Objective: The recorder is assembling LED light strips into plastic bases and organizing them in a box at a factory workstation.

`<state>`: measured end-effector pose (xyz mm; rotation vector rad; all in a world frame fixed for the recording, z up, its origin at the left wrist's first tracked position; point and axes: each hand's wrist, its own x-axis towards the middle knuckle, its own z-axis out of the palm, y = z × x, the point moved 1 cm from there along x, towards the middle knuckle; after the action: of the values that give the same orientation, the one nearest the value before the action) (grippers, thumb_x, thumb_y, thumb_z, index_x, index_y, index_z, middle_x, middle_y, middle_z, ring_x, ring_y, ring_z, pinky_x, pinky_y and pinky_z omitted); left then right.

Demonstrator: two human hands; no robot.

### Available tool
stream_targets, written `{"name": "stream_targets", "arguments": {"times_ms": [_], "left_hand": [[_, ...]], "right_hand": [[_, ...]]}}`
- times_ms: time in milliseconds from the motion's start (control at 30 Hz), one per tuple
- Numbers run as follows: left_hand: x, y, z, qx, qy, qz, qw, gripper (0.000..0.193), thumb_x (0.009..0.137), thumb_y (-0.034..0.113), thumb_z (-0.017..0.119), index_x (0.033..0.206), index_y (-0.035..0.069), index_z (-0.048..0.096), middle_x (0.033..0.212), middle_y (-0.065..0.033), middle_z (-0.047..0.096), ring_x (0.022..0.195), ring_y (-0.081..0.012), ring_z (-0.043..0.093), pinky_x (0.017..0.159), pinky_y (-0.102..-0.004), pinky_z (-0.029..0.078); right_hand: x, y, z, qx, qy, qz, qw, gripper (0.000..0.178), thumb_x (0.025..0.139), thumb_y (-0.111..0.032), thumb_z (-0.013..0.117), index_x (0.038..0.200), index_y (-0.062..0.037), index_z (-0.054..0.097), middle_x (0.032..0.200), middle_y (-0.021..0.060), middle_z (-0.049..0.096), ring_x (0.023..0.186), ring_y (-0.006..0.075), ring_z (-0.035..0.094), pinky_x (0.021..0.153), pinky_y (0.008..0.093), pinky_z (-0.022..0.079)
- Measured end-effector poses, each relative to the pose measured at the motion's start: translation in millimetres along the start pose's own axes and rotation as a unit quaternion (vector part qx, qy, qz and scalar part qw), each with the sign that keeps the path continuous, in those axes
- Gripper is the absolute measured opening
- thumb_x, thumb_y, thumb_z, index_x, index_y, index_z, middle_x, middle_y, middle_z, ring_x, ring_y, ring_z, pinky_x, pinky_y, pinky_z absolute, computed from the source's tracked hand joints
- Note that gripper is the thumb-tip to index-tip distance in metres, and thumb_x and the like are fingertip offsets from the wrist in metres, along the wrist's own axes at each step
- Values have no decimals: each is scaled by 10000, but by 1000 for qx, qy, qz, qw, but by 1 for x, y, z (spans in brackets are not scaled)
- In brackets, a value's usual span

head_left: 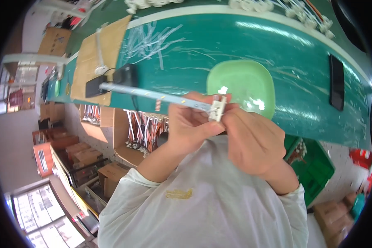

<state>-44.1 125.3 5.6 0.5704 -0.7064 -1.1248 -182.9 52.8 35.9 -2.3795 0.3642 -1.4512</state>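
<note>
The strip (173,99) in the left hand (190,124) is pale grey-white, dotted with small yellow squares; the clip (217,110) between both hands is white. Beyond the right hand (254,138), the plate (252,76) is light green and the table (295,87) teal with whitish streaks. Farther right, the phone (336,82) is black. Left of the left hand, the cardboard (111,47) is tan.

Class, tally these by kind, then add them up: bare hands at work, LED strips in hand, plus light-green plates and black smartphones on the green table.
Bare hands (left hand, right hand): 2
LED strip: 1
Light-green plate: 1
Black smartphone: 1
Total: 5
</note>
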Motion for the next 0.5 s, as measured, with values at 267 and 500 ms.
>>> {"name": "stream_targets", "arguments": {"times_ms": [267, 500], "left_hand": [[68, 174, -123, 607, 275, 13, 745, 439, 857, 260, 716, 1174, -30, 624, 862, -83, 711, 700, -108, 626, 625, -239, 452], [89, 273, -274, 921, 140, -176, 319, 514, 763, 449, 661, 750, -65, 685, 737, -263, 666, 695, -397, 668, 652, -473, 518]], "right_hand": [[11, 23, -35, -25, -39, 124, 991, 187, 785, 51, 690, 970, 31, 672, 940, 145, 708, 835, 284, 688, 774, 338, 536], [5, 39, -60, -70, -73, 164, 981, 99, 762, 54, 714, 841, 19, 666, 816, 130, 691, 729, 272, 664, 678, 322, 512]]}}
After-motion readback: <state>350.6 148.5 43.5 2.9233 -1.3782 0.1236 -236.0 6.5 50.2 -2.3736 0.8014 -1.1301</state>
